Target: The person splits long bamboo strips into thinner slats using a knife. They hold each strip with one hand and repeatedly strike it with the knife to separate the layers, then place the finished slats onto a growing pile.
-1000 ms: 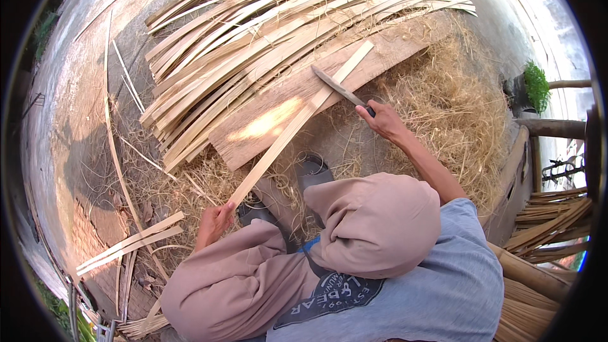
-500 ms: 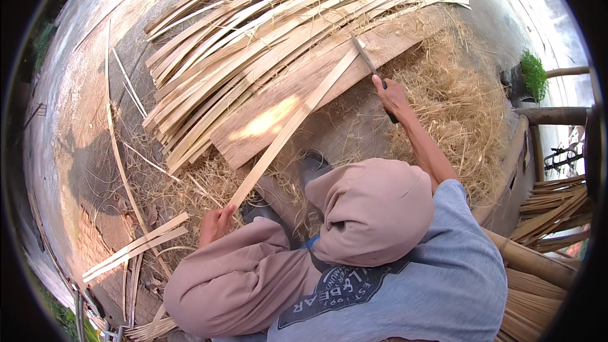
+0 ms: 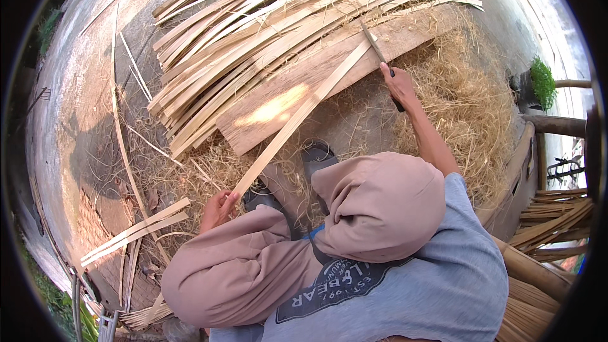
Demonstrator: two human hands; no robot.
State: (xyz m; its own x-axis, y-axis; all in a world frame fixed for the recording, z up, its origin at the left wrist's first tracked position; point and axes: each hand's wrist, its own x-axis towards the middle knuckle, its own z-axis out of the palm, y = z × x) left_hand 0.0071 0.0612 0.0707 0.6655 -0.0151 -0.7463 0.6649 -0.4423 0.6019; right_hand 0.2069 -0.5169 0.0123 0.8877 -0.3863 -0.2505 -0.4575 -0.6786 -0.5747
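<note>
Cream wood strip (image 3: 304, 114) lies slantwise over brown board (image 3: 246, 134) on my remote feed, near end pinched btwn L hand (image 3: 218, 209) thumb & fingers. R hand (image 3: 400, 85) fingers clamped round knife (image 3: 375, 44) handle, blade at strip's far end; I can't tell if touching. Strip pile (image 3: 304, 19) beyond board, shavings (image 3: 468, 114) to R.

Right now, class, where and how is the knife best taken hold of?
Probably by its dark handle, coming from the person's near right side, where the right hand grips it: the long blade points away, toward the pile of strips.
</note>
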